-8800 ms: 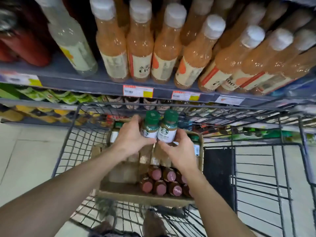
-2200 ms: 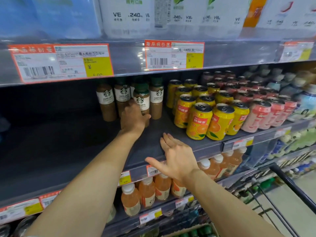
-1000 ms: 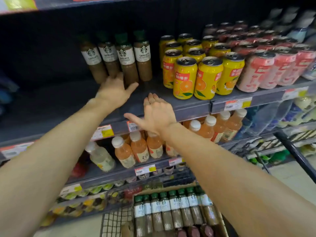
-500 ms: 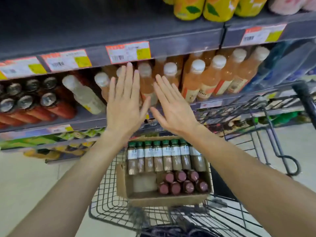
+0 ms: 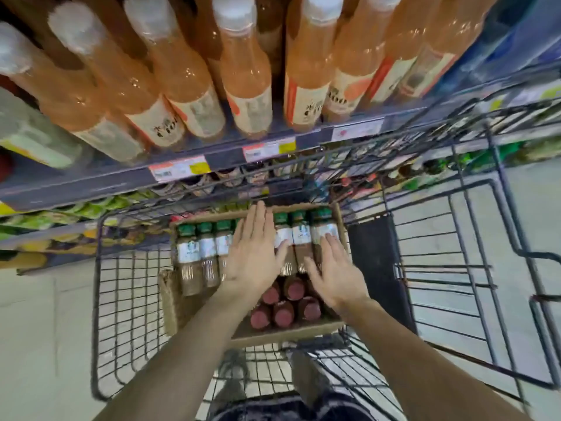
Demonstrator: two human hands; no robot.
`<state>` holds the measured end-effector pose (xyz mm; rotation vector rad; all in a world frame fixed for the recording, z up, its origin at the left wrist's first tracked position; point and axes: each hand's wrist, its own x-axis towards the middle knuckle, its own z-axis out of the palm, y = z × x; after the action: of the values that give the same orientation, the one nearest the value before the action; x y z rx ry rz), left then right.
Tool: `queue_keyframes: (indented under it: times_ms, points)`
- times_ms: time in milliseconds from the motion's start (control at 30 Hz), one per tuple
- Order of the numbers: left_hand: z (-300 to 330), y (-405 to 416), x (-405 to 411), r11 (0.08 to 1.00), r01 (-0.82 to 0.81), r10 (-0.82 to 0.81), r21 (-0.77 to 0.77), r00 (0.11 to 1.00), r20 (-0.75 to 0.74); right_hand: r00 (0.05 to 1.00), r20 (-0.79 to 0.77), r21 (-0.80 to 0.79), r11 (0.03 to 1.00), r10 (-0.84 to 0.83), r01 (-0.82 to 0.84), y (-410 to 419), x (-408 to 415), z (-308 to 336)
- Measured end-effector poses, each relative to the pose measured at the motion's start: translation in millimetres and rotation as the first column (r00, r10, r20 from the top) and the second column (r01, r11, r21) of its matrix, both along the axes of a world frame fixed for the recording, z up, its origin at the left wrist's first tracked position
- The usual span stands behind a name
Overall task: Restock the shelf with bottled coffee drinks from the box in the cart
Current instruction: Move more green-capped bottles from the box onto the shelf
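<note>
While both arms reach into the cart (image 5: 121, 299), the left hand (image 5: 253, 256) and right hand (image 5: 335, 275) hover flat-fingered, holding nothing, over green-capped coffee bottles (image 5: 197, 250) in the box (image 5: 173, 302).

Orange drink bottles (image 5: 249, 86) stand above price tags (image 5: 179, 172); pale floor (image 5: 36, 329) below.

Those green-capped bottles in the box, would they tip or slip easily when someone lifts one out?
The green-capped bottles look tall and narrow, so one probably tips easily once freed from its tight row. They look full, so likely heavy for their size. The smooth sides may be slippery; the cap gives surer grip.
</note>
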<state>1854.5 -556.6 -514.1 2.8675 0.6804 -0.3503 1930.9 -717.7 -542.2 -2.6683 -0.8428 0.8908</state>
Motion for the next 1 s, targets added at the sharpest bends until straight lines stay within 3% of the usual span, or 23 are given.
queue_keyframes:
  times_ms: [200,467,767,1000]
  points:
    - [-42.8,-27.7,-14.7,0.995,-0.027,0.008,-0.100,0.983,-0.184,0.988,-0.053,-0.021,0.990,-0.144,0.143,-25.7,9.5,-26.7]
    - [-70.5,-21.8,-21.5,0.996,-0.062,0.035,-0.065,0.935,-0.353,0.917,-0.075,0.003,0.919,-0.392,0.393,-21.4,15.9,-70.0]
    - [-93.8,27.9,-49.3,0.962,-0.271,0.231,-0.033,0.872,-0.431,0.905,0.125,-0.053,0.908,-0.408,0.416,-4.5,31.0,-96.1]
    - [-106.2,50.7,-71.5,0.950,-0.306,0.309,0.069,0.878,-0.366,0.906,0.092,-0.018,0.909,-0.413,0.416,10.0,30.7,-105.9]
